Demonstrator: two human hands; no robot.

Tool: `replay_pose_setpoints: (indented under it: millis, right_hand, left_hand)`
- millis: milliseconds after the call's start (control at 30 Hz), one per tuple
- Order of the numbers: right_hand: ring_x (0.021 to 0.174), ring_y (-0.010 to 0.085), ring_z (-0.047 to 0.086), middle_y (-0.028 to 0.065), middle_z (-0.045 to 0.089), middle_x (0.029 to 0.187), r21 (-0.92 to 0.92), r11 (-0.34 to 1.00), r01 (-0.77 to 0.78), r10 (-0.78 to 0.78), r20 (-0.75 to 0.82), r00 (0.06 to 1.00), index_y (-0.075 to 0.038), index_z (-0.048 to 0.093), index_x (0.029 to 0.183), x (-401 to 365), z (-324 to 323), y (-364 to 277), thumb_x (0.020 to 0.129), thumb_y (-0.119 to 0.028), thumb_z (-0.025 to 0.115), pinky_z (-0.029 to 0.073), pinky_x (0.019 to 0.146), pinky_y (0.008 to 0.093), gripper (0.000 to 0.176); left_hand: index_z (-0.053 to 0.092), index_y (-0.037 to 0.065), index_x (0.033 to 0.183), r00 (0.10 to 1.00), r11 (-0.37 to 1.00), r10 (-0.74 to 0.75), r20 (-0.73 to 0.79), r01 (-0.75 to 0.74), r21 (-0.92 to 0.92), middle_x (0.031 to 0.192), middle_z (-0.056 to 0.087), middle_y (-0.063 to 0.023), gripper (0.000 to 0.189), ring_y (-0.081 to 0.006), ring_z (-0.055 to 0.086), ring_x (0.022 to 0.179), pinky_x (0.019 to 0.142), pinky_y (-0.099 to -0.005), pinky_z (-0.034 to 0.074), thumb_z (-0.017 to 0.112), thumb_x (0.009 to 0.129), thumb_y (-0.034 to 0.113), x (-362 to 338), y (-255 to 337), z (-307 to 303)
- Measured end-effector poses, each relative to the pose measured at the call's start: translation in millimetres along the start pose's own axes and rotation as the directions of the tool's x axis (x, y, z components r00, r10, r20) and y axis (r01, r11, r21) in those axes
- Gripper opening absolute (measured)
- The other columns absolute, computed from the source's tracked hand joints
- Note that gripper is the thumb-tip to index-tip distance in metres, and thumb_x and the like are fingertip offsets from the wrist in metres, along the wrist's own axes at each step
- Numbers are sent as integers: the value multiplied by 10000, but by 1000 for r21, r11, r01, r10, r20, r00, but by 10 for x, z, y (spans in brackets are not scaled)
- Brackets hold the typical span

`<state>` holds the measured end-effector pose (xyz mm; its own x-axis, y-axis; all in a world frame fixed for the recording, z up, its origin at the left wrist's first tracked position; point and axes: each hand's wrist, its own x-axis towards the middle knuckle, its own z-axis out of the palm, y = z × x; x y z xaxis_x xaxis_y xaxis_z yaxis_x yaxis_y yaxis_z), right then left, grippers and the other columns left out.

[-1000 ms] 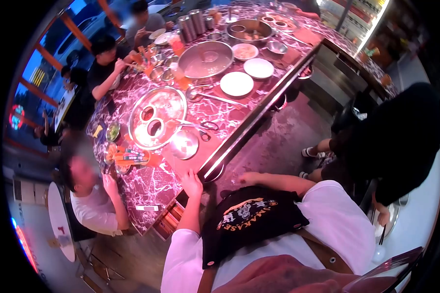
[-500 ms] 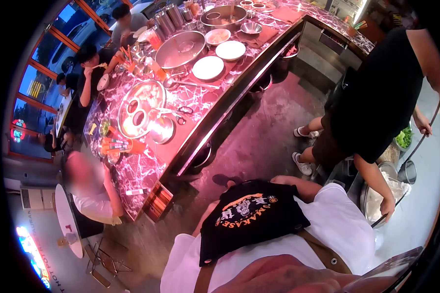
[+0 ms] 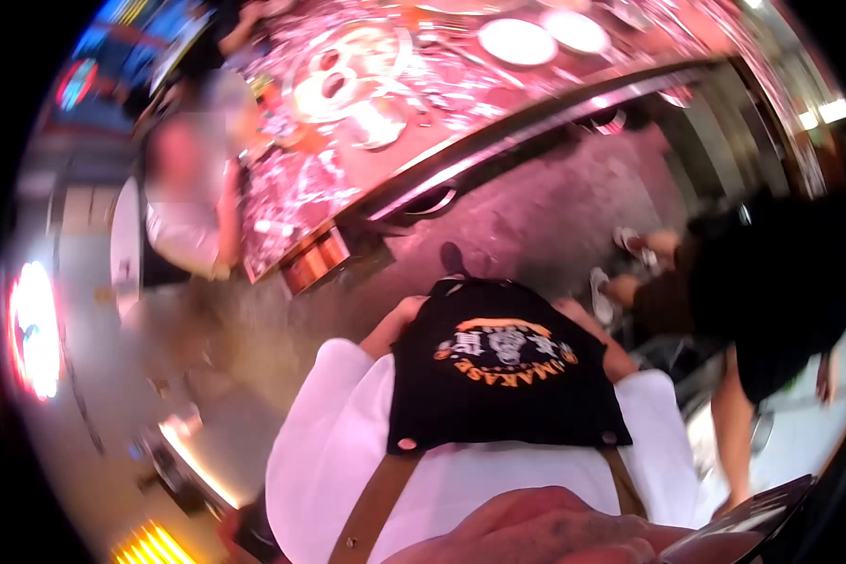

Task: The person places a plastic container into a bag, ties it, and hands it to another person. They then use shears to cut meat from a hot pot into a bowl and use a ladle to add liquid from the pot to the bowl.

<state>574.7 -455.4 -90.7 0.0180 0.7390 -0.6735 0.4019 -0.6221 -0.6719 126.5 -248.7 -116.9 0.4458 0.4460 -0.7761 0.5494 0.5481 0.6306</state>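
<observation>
A black apron point(image 3: 509, 409) with orange and white lettering hangs over my white sleeves and brown straps. My left hand point(image 3: 410, 307) is at the apron's upper left edge, by my waist, and its fingers are hidden behind the cloth. At the upper right edge, my right hand point(image 3: 571, 308) shows only in part, its fingers hidden too. Whether either hand holds anything cannot be seen. Ahead of both is the marbled counter point(image 3: 301, 193), beyond my reach in this view, with a round divided pot point(image 3: 371, 47) and a metal bowl point(image 3: 376, 122).
Two white plates, one nearer point(image 3: 517, 41), lie on the counter. A person in black point(image 3: 771, 282) stands close on my right, beside a white worktop. A seated person in a light top point(image 3: 188, 226) is at the counter's left end. Grey floor point(image 3: 526, 216) lies between.
My view has swung left and blurs. The counter and the person in black have shifted right in the picture. More of my left hand shows at the apron's edge.
</observation>
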Motion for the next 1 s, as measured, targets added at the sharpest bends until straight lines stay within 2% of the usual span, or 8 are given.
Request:
replay_pose_setpoints:
  millis: [67, 167, 233, 300, 400, 667, 933, 1000]
  right_hand:
    - [882, 336, 654, 184, 674, 892, -413, 861, 295, -277, 104, 955, -26, 706, 900, 599, 310, 1247, 885, -321, 563, 503, 795, 397, 328]
    - [887, 321, 663, 177, 677, 871, -70, 990, -126, 128, 28, 991, -17, 703, 890, 592, 228, 1258, 896, -303, 557, 510, 786, 391, 321]
    - [839, 302, 669, 156, 682, 840, 77, 989, -123, 135, -168, 977, -18, 696, 849, 590, 241, 1367, 903, -292, 548, 517, 753, 394, 316]
    - [792, 267, 668, 128, 688, 815, -45, 989, 139, -142, -93, 985, -29, 685, 876, 571, -77, 1074, 891, -255, 562, 522, 711, 393, 258]
    - [693, 251, 645, 126, 667, 772, 230, 899, -373, 402, -92, 911, -63, 675, 877, 727, -401, 102, 898, -293, 542, 513, 640, 408, 267]
    - [850, 307, 661, 169, 688, 896, 176, 968, -178, 237, -413, 879, -38, 686, 978, 2333, -1605, -449, 840, -279, 639, 513, 774, 401, 282]
    - [1006, 349, 648, 205, 683, 1018, 533, 828, -173, 394, -334, 857, -25, 651, 1047, 4103, -2845, 88, 774, -304, 718, 488, 894, 401, 396]
    - [900, 305, 656, 168, 664, 975, 609, 748, -265, 620, -496, 608, -17, 585, 1021, 4632, -3230, 361, 736, -280, 768, 501, 845, 384, 428]
  left_hand:
    - [721, 2, 958, 999, 859, 14, -50, 14, 512, 879, 703, -166, 488, -205, 656, 815, 778, -347, 510, 582, 894, 465, 68, 362, -73]
    - [727, 9, 907, 991, 583, -131, 33, 50, 811, 741, 691, -165, 515, -244, 663, 679, 728, -370, 517, 572, 878, 499, 691, 465, -435]
    - [721, 27, 833, 972, 629, -210, -103, 215, 747, 661, 668, -157, 464, -285, 648, 600, 712, -396, 516, 560, 891, 459, 417, 1598, -359]
    - [683, 60, 748, 999, 710, 12, 43, -38, 704, 690, 673, -137, 375, -292, 664, 668, 707, -426, 508, 533, 908, 363, 534, 2327, -358]
    - [687, 67, 916, 830, 639, 558, 1, -430, 638, 850, 672, -166, 230, -300, 660, 792, 729, -389, 510, 578, 914, 270, 1144, 3186, -82]
    - [611, 42, 1103, 203, -11, 959, 199, -673, 740, 1094, 582, -167, 305, -371, 548, 1031, 894, -464, 430, 637, 800, 71, 2255, 5146, 895]
    - [531, 14, 1290, 429, -66, 889, 162, -230, 971, 1393, 457, -233, 479, -451, 400, 1289, 1076, -582, 285, 629, 862, 205, 2692, 5118, 1142]
    - [498, -11, 1308, 524, -40, 842, 132, -183, 982, 1402, 434, -267, 542, -486, 382, 1295, 1077, -592, 273, 680, 845, 204, 2691, 5106, 1141]
